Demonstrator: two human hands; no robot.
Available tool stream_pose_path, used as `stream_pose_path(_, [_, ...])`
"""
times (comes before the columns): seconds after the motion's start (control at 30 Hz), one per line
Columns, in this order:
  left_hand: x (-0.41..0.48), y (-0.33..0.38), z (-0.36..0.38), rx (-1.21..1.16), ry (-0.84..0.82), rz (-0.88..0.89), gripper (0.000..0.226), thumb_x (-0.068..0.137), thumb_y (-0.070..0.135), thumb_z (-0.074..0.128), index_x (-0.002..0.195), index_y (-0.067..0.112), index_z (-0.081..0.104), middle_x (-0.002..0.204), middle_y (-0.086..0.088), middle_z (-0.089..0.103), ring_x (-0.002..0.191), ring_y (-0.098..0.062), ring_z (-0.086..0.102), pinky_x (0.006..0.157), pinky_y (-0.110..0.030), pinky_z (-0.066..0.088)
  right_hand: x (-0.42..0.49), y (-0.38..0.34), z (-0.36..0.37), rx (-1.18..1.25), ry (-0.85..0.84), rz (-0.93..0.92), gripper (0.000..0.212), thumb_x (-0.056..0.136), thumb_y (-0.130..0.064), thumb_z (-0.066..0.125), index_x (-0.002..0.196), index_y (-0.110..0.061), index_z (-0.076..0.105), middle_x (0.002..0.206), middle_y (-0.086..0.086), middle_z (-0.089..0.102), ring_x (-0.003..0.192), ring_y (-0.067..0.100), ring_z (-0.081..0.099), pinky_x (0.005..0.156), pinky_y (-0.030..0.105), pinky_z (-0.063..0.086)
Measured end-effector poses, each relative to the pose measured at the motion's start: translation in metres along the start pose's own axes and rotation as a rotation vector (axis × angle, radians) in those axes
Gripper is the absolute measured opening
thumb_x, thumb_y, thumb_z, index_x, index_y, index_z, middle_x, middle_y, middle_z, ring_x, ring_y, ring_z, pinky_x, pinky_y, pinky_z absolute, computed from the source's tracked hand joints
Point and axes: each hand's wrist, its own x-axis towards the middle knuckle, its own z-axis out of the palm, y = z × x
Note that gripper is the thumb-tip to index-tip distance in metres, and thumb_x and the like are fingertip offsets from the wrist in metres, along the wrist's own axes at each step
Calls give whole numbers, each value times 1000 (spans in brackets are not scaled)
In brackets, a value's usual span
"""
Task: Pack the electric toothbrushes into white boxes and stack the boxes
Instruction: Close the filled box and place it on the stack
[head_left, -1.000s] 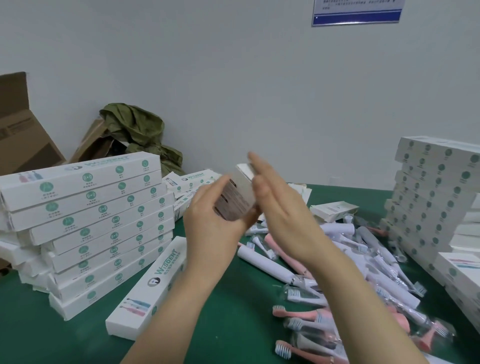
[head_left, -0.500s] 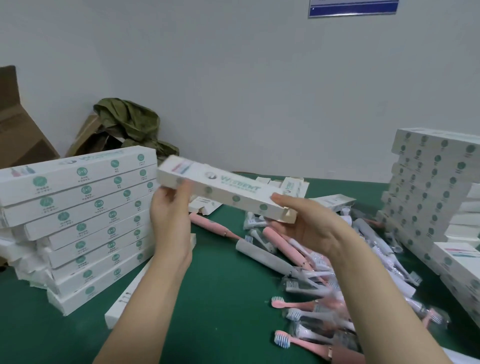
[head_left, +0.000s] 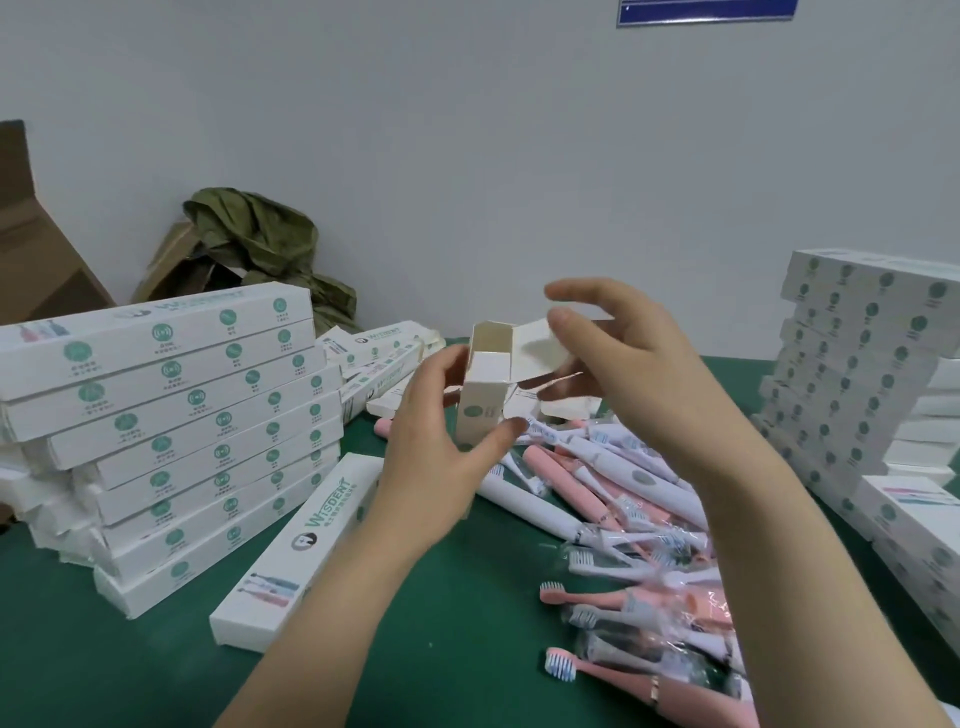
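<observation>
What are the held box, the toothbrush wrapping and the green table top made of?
The box in the left hand looks like thin matte cardboard: folded flaps, beige unprinted inside. The toothbrush wrapping seems clear glossy plastic film: crinkles and glints. The table top looks matte green, perhaps felt or a mat; unclear.

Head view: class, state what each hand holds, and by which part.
Left hand grips the white box around its body; right hand pinches its open end flap.
</observation>
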Motion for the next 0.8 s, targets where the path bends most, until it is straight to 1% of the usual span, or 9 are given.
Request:
stream_pose_path(0.07, [-2,0,1,47,-32,27,61,74,39,71,122,49,37,121,25,49,109,2,51,89,-35,50,2,4,1,-41,48,36,23,95,-14,49,115,-22,55,77,-3,69,61,8,69,62,17,53])
stream_pose_path(0.17, [-3,8,4,14,-71,109,57,81,49,64,121,64,28,129,23,41,117,-4,46,91,-34,47,6,9,4,-39,53,87,20,93,-8,48,109,-16,58,78,-3,68,61,10,69,74,29,57])
stream_pose_path(0.23, [-1,13,3,28,-16,233,29,92,56,43,120,54,38,125,11,47,114,-13,49,93,-30,43,8,11,7,5,44,89,19,93,-5,48,106,-14,59,75,-2,69,61,11,69,70,31,58])
stream_pose_path(0.33, [3,17,0,-61,37,201,31,101,43,25,101,33,54,107,10,59,107,-2,53,89,-12,38,8,14,11,129,-23,99,21,91,2,48,102,-12,60,61,-4,68,56,4,65,53,15,51])
stream_pose_path(0.4, [6,17,-4,-139,51,109,33,101,31,27,93,25,59,99,16,63,99,4,56,81,-8,40,7,16,15,199,-71,123,21,91,4,49,102,-10,60,58,-6,67,54,3,64,51,13,49])
stream_pose_path(0.47, [9,15,-9,-188,43,100,28,99,25,34,96,21,62,97,20,64,95,4,58,76,-10,43,7,17,15,263,-94,142,21,90,6,49,101,-9,60,63,-3,69,57,5,65,53,14,49])
stream_pose_path(0.57, [12,14,-19,-280,-65,22,19,91,30,48,103,28,63,99,20,65,90,2,58,61,-14,48,8,18,14,329,-94,164,21,90,6,51,99,-10,61,78,8,68,61,9,66,57,16,51])
stream_pose_path(0.7, [11,11,-26,-264,-221,12,45,73,37,65,117,34,58,112,21,61,106,0,57,81,-15,46,11,23,13,478,-92,211,18,92,7,50,99,-6,60,83,13,66,62,13,67,60,19,54])
stream_pose_path(0.8, [9,11,-27,-136,-198,25,49,68,32,70,115,39,58,115,19,59,109,-10,57,89,-33,49,13,28,13,493,-115,227,19,92,7,48,98,-6,61,80,11,66,63,13,66,61,21,55])
